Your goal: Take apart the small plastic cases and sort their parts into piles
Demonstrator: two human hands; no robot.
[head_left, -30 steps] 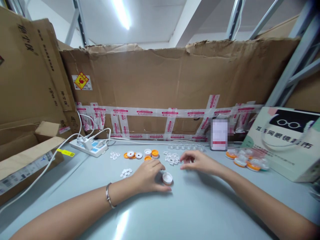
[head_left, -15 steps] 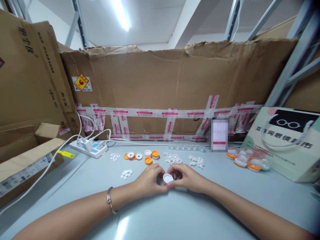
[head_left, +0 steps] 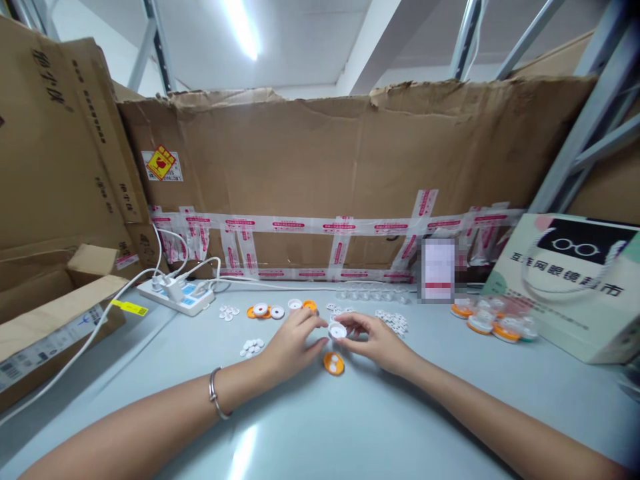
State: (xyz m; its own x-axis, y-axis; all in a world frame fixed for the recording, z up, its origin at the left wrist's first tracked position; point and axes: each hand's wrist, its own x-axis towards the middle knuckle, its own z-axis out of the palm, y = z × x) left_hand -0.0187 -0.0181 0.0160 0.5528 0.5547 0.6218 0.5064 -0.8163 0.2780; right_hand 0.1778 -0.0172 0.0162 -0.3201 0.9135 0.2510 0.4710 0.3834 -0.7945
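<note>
My right hand point(head_left: 369, 339) pinches a round white plastic cap point(head_left: 337, 330) by its right side, a little above the table. My left hand point(head_left: 295, 343) is just left of the cap, thumb and fingers apart, with nothing between them. Below the cap an orange round piece point(head_left: 333, 364) lies on the table, with small white discs in it. Behind my left hand are another white round cap point(head_left: 295, 305) and an orange one point(head_left: 310, 306), partly hidden by my fingers. Small white discs point(head_left: 251, 347) lie in a cluster left of my left hand.
White and orange round parts point(head_left: 261, 310) and more white discs point(head_left: 229, 312) lie at the back left. Small white pieces point(head_left: 391, 322) are piled behind my right hand. Orange-based clear assemblies point(head_left: 480, 323) stand near a paper bag point(head_left: 565, 287). A power strip point(head_left: 187, 297) sits back left.
The white cap has come up off the orange piece, which now lies exposed on the table. My left hand has let go and opened; both hands have shifted away from me.
</note>
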